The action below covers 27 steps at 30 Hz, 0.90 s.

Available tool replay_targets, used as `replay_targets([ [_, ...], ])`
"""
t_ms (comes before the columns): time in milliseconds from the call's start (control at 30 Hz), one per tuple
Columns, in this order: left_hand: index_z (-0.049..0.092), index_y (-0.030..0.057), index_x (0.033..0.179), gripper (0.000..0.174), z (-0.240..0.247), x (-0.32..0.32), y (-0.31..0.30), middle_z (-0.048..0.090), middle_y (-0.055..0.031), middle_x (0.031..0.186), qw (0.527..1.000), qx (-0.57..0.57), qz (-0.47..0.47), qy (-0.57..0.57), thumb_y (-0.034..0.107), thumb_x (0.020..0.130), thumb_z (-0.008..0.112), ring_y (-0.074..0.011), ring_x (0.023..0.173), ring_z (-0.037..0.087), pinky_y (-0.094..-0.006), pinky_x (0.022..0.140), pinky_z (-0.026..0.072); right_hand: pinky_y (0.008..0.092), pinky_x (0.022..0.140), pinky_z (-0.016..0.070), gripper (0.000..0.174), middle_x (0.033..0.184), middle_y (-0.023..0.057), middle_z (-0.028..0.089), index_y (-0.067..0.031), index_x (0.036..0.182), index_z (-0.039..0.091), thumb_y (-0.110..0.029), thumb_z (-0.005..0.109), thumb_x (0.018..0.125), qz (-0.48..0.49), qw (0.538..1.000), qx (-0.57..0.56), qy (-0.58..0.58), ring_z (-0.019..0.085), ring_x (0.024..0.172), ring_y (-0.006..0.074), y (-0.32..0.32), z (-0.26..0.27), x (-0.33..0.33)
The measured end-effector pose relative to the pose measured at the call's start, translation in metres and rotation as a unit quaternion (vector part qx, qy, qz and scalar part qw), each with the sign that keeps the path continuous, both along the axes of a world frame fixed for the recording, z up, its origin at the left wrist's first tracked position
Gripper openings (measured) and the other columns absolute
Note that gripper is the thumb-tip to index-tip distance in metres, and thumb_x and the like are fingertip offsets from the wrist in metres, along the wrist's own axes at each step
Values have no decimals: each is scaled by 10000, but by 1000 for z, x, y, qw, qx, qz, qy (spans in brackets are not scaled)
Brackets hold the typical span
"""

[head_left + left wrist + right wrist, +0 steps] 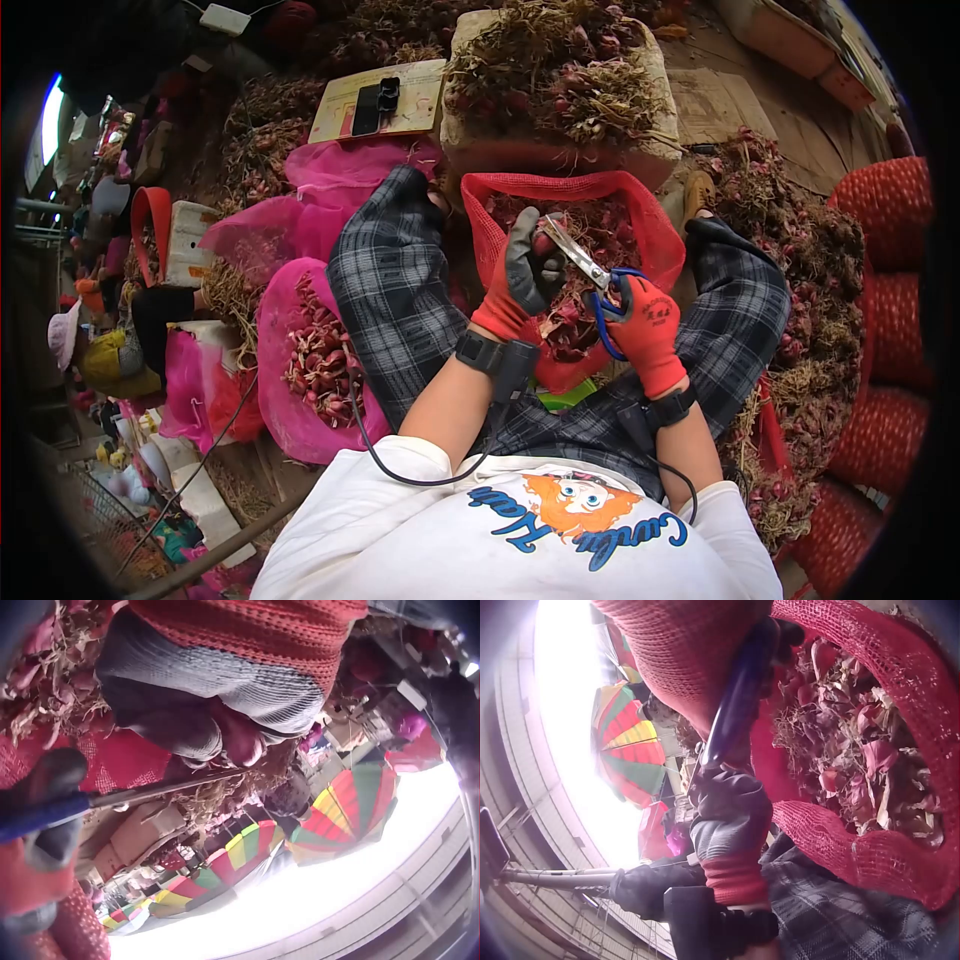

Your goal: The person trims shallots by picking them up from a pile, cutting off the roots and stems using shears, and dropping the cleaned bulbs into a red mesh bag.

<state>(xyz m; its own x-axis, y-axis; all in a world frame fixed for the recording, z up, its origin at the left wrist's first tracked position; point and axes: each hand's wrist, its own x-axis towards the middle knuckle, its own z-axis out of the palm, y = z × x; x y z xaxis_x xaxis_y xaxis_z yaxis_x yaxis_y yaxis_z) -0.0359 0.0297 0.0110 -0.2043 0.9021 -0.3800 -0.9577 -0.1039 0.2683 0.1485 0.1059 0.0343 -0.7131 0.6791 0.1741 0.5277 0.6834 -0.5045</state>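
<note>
My left hand (518,280), in a red glove with a grey-coated palm, pinches a shallot (543,244) over the mouth of a red mesh bag (655,225). In the left wrist view the shallot (244,742) shows between the fingertips. A pair of scissors (578,250) with blue handles is gripped in my right hand (650,325), also red-gloved. Its metal blades reach to the shallot, right at the left fingertips. Inside the bag, between the knees, lie loose shallot skins and dry trimmings (877,757).
Left of the legs, a pink mesh bag holds trimmed shallots (325,365). Ahead, a foam box (470,150) is heaped with untrimmed shallots (560,80). A phone (367,110) lies on a board beside it. More shallots (800,270) and full red sacks (890,320) line the right side.
</note>
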Motion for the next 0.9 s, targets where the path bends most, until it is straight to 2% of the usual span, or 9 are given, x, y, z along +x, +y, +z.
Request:
replay_targets([
  [200, 452, 63, 1228, 445, -9, -3, -6, 520, -5, 828, 990, 32, 19, 134, 387, 928, 501, -71, 643, 452, -202, 552, 398, 364, 640, 490, 388, 811, 76, 651, -109, 989, 621, -367, 702, 712, 25, 999, -14, -42, 621, 735, 292, 2, -6, 6],
  [300, 440, 66, 1251, 428, 4, 1, 2, 527, 6, 884, 974, -10, 43, 222, 329, 925, 529, -80, 703, 489, -220, 607, 430, 333, 575, 479, 362, 756, 82, 663, -96, 1051, 630, -301, 685, 757, 8, 986, -164, 3, 620, 614, 226, 6, -21, 7],
  [400, 419, 70, 1285, 428, 21, 5, 7, 538, 3, 943, 931, -42, 0, 363, 213, 908, 563, -91, 779, 524, -251, 684, 459, 287, 506, 446, 311, 746, 56, 675, -69, 1076, 634, -211, 661, 801, -80, 898, -428, 72, 580, 529, 128, 21, -20, 6],
  [500, 420, 49, 1300, 449, 5, 1, -1, 561, -14, 1014, 912, 39, -85, 400, 61, 870, 551, -105, 884, 554, -251, 776, 462, 239, 468, 412, 233, 751, 22, 667, -35, 1043, 642, -142, 629, 837, -123, 744, -604, 259, 537, 506, 72, 29, -3, -3],
  [533, 426, 10, 1289, 461, 10, 3, 0, 569, -17, 1042, 908, 61, -95, 403, -51, 837, 493, -128, 947, 572, -248, 830, 468, 221, 493, 430, 230, 806, 34, 666, -10, 1033, 637, -116, 635, 828, -92, 732, -606, 298, 577, 566, 96, 31, -12, -3],
  [633, 422, -8, 1295, 483, 11, 5, -1, 570, -50, 1067, 901, 62, -184, 387, -42, 819, 494, -127, 975, 563, -247, 873, 448, 217, 559, 475, 264, 863, 69, 661, 7, 1056, 617, -93, 641, 813, -35, 737, -599, 311, 609, 652, 103, 29, -9, -10],
  [667, 464, -11, 1247, 414, 14, 13, -1, 569, -50, 1053, 920, 36, -152, 360, -24, 834, 483, -124, 941, 567, -253, 853, 460, 230, 643, 505, 274, 912, 78, 653, 13, 1061, 609, -70, 630, 801, -17, 724, -614, 314, 627, 748, 120, 28, -5, -10],
  [767, 506, -10, 1197, 346, 5, 17, -4, 572, -51, 1056, 965, 15, -72, 252, 0, 850, 500, -132, 914, 575, -257, 832, 470, 246, 691, 514, 256, 922, 68, 648, 15, 1043, 608, -48, 611, 795, -19, 691, -637, 343, 628, 779, 137, 31, -22, -9],
  [900, 503, 10, 1159, 278, -1, 17, -9, 576, -49, 1052, 945, 15, -106, 309, 93, 896, 537, -134, 911, 586, -261, 812, 480, 255, 715, 512, 214, 910, 54, 641, 6, 997, 605, -13, 605, 784, -38, 746, -564, 352, 619, 796, 136, 26, -25, -12],
])
